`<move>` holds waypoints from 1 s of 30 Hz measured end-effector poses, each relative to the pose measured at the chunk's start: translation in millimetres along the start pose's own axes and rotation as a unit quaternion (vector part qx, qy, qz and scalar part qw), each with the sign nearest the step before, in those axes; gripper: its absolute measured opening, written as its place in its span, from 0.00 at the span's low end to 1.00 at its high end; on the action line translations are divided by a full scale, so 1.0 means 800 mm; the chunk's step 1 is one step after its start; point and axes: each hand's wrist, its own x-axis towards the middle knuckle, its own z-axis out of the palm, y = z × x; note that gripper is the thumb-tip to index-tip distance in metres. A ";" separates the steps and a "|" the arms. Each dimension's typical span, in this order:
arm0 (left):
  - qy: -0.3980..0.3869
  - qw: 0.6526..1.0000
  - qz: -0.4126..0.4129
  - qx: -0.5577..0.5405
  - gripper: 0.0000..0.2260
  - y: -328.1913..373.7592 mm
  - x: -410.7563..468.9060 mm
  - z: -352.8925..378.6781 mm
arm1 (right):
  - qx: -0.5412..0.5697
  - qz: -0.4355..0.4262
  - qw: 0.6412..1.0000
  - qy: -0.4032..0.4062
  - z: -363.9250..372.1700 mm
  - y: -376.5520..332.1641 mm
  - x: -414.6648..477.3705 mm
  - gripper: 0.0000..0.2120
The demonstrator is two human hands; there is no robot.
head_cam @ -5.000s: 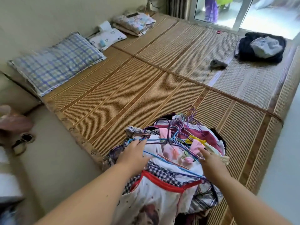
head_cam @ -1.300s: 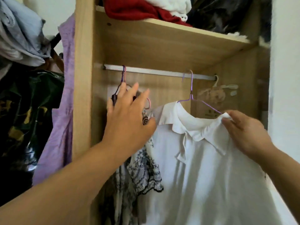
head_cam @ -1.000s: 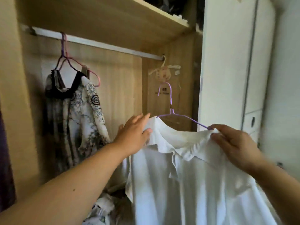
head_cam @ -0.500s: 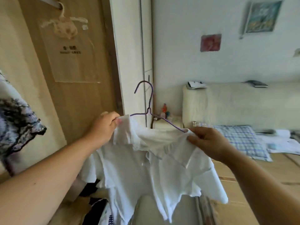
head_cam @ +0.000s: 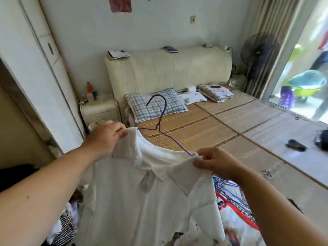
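A white collared shirt (head_cam: 145, 197) hangs on a purple wire hanger (head_cam: 164, 119) in front of me, over the foot of the bed. My left hand (head_cam: 104, 137) grips the shirt's left shoulder. My right hand (head_cam: 214, 162) pinches the right shoulder where the hanger wire enters the cloth. The hanger's hook stands free in the air, tilted toward the headboard. The lower part of the shirt drapes over a pile of clothes and hangers (head_cam: 234, 206).
The bed carries woven bamboo mats (head_cam: 221, 125), a blue checked pillow (head_cam: 156, 105) and folded bedding (head_cam: 215, 93) by the cream headboard. A white wardrobe door (head_cam: 35, 71) stands at left, a nightstand (head_cam: 99, 110) beside it. A fan (head_cam: 257, 50) and a glass door are at right.
I have turned from the wardrobe toward the bed, carrying the shirt on its hanger away from the rail. My left hand went from touching the collar to gripping the shoulder.
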 end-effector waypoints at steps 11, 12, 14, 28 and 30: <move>-0.207 0.973 0.072 -0.076 0.08 0.218 0.042 0.253 | 0.143 0.254 0.954 0.073 -0.117 0.188 -0.193 0.06; -0.222 0.969 0.077 -0.079 0.08 0.241 0.049 0.276 | 0.147 0.267 0.948 0.087 -0.130 0.205 -0.205 0.08; -0.253 0.960 0.080 -0.090 0.08 0.283 0.063 0.318 | 0.141 0.288 0.940 0.120 -0.157 0.240 -0.223 0.08; -0.384 0.923 -0.027 0.007 0.10 0.376 0.127 0.601 | -0.115 0.407 0.897 0.128 -0.182 0.528 -0.159 0.05; -0.387 0.921 -0.023 0.017 0.10 0.376 0.132 0.627 | -0.102 0.432 0.888 0.123 -0.176 0.558 -0.144 0.05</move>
